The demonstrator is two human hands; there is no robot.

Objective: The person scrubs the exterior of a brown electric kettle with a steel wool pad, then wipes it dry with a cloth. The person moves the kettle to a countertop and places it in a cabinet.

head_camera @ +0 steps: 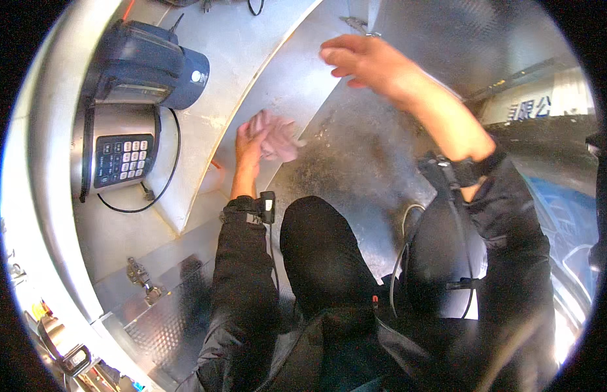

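Note:
A crumpled pink cloth [280, 134] is bunched in my left hand [249, 147], in front of the pale inner panel [279, 83] of a cabinet. My right hand [357, 61] is raised at the upper middle, near the far end of that panel. Motion blurs it slightly, and nothing shows in its fingers, which are a little apart and bent. Below both hands lies a stained, greyish metal surface [347, 142]. A small black device [267, 206] with a cable is strapped at my left wrist.
At left, a stainless-steel appliance [122, 152] with a keypad stands on the cabinet shelf [171, 171] beside a dark blue appliance [146, 63]. A black power cord [178, 161] loops there. A metal hinge [144, 281] joins a textured metal door [161, 318]. My knee [318, 240] is close below.

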